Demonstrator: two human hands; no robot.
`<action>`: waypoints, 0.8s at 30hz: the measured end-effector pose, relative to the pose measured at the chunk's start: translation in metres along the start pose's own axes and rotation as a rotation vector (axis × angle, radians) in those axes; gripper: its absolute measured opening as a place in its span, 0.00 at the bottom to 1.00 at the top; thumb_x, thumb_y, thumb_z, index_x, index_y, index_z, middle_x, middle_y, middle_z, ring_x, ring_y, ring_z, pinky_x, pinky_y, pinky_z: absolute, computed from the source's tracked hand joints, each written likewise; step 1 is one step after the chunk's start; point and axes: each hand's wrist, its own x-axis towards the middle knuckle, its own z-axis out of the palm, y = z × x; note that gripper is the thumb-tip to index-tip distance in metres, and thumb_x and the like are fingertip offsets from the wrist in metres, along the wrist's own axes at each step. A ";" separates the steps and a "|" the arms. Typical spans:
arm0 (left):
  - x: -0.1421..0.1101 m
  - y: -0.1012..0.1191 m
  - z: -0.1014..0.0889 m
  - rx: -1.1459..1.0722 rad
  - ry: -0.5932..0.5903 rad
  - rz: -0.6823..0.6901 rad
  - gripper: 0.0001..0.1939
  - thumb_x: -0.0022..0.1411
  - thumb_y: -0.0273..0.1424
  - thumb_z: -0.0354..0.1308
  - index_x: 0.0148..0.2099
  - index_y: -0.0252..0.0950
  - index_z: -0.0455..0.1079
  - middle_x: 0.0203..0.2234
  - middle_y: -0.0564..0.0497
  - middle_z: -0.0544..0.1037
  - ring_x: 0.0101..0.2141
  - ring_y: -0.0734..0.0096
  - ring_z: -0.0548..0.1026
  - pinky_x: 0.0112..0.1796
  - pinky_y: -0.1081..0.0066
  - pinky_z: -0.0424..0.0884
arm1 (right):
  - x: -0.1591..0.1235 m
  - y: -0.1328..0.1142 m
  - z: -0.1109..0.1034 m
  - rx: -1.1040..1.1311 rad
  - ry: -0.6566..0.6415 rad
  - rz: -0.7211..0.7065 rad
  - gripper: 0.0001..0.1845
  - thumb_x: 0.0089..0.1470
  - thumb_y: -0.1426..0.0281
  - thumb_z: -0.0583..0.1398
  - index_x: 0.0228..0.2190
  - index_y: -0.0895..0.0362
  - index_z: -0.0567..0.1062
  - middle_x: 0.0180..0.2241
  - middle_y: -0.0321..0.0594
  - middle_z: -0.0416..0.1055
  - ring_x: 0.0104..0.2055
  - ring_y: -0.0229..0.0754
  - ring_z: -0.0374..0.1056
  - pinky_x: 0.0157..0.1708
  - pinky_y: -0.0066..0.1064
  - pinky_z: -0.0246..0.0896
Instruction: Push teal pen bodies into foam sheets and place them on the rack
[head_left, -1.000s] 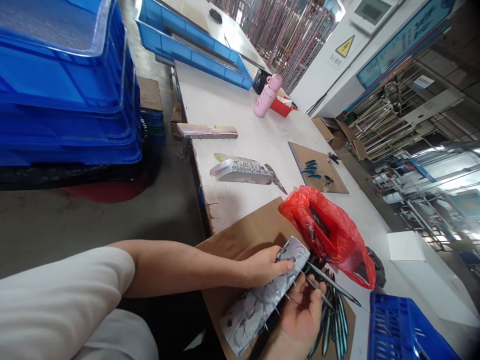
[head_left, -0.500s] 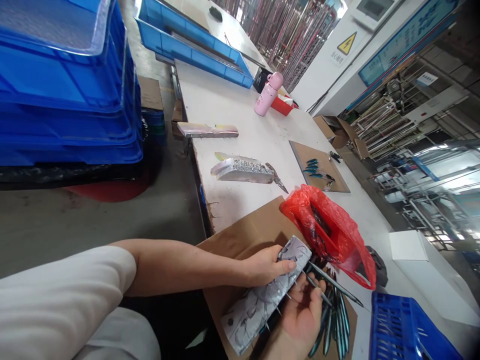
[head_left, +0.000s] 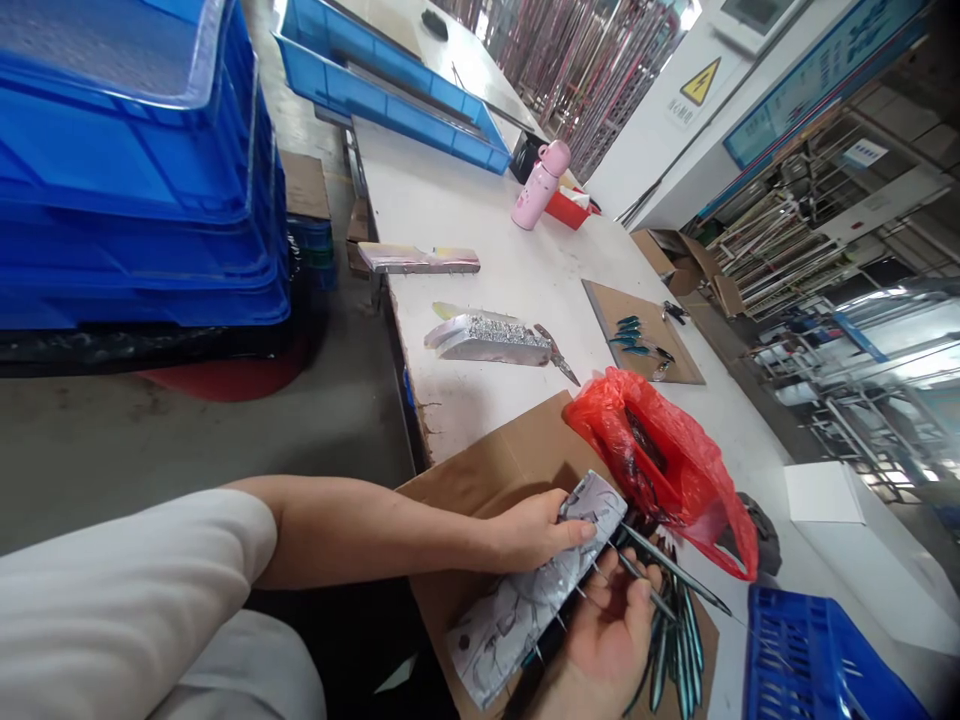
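My left hand (head_left: 534, 532) is closed around a long grey block (head_left: 504, 622) in crinkled silvery wrapping, thumb on its upper face. Thin metal pins stick out along the block's right edge. One slender dark-teal pointed piece (head_left: 684, 570) juts from the block's upper end. Palm up beside the pins, my right hand (head_left: 609, 630) pinches another slender pointed piece (head_left: 654, 592) between thumb and fingers, its inner tip close to the block's edge. Whether that tip touches a pin cannot be made out. Several similar pieces (head_left: 681, 665) lie on the cardboard (head_left: 517, 450) below.
A red plastic bag (head_left: 694, 465) lies just beyond my hands, with a blue basket (head_left: 799, 650) at right. Farther up the table are pliers (head_left: 557, 354), a silvery block (head_left: 495, 342), a board with small teal pieces (head_left: 645, 335) and a pink bottle (head_left: 538, 190). Blue crates (head_left: 127, 210) stand left.
Both hands hold nearly the same pose and grips. The view has shifted slightly, and the right fingers with the slender piece have moved only a little.
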 end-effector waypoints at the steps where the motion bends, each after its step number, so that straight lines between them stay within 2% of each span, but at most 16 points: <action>1: 0.000 0.000 0.000 -0.004 -0.005 0.000 0.20 0.56 0.44 0.49 0.43 0.34 0.63 0.33 0.50 0.72 0.32 0.69 0.69 0.28 0.74 0.63 | 0.000 0.000 0.000 -0.007 -0.002 -0.009 0.08 0.47 0.72 0.57 0.33 0.49 0.71 0.33 0.23 0.72 0.37 0.25 0.68 0.40 0.20 0.65; 7: -0.002 0.004 0.000 0.034 0.023 0.015 0.19 0.56 0.43 0.49 0.42 0.34 0.63 0.33 0.50 0.72 0.32 0.69 0.68 0.29 0.75 0.62 | -0.013 -0.007 0.010 -0.082 -0.008 -0.118 0.13 0.47 0.73 0.57 0.37 0.49 0.69 0.36 0.27 0.71 0.38 0.28 0.68 0.38 0.23 0.67; 11: -0.002 0.005 0.001 0.057 0.042 0.014 0.19 0.55 0.43 0.50 0.42 0.34 0.64 0.33 0.50 0.72 0.32 0.69 0.68 0.29 0.75 0.62 | -0.023 -0.012 0.021 -0.172 0.049 -0.200 0.15 0.44 0.72 0.59 0.37 0.50 0.69 0.33 0.26 0.70 0.35 0.30 0.69 0.35 0.23 0.68; 14: -0.001 0.005 0.001 0.063 0.052 0.013 0.19 0.55 0.43 0.50 0.42 0.33 0.64 0.32 0.50 0.72 0.32 0.70 0.68 0.29 0.74 0.61 | -0.026 -0.011 0.024 -0.208 0.078 -0.208 0.15 0.43 0.71 0.60 0.37 0.52 0.69 0.33 0.28 0.70 0.33 0.30 0.68 0.35 0.23 0.67; 24: -0.002 0.005 -0.001 0.066 0.026 0.017 0.19 0.56 0.44 0.49 0.41 0.34 0.64 0.33 0.49 0.72 0.32 0.69 0.68 0.29 0.74 0.62 | -0.020 -0.009 0.021 -0.276 0.023 -0.211 0.12 0.44 0.69 0.60 0.35 0.54 0.69 0.33 0.30 0.70 0.34 0.31 0.68 0.36 0.24 0.67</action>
